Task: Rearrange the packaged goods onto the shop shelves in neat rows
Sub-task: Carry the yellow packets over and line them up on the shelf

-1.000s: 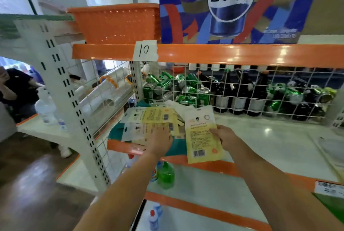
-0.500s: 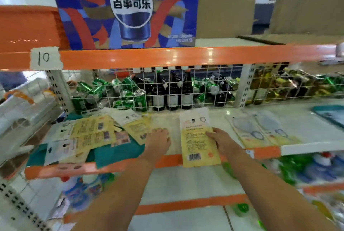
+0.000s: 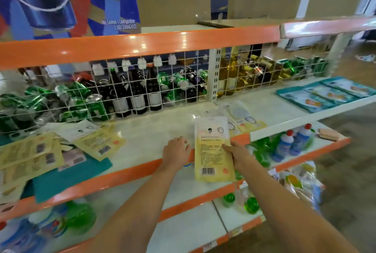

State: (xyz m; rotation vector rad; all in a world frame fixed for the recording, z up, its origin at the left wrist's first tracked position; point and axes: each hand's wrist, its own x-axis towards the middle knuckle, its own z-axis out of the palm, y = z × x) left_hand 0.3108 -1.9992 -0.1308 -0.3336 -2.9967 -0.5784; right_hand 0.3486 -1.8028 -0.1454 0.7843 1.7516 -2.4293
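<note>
- Right hand [image 3: 237, 154]: grips the yellow packet [image 3: 212, 151] at its right edge, thumb on the printed face, fingers hidden behind it.
- Yellow packet: held upright just left of the right hand, barcode end down; its upper part is over the shelf [image 3: 154, 130], its lower part hangs past the orange shelf lip [image 3: 122, 175].
- Left hand [image 3: 176, 150]: just left of the packet, palm down, fingers relaxed on the shelf's front edge; it holds nothing.
- Beyond the right hand, farther back on the shelf: flat packets [image 3: 243, 118] with mask outlines, lying side by side.
- Well to the left of the left hand: a loose heap of yellow packets [image 3: 40, 153], overlapping, partly on a teal cloth [image 3: 67, 181].
- Far right of the right hand: teal packets [image 3: 325, 95] in a row on a white shelf.
- Behind both hands: a wire grid [image 3: 142, 98]; behind it, dark bottles [image 3: 138, 94] upright and green cans [image 3: 77, 104] tumbled.
- Below the right hand: blue bottles [image 3: 291, 142] with red caps on the lower shelf.
</note>
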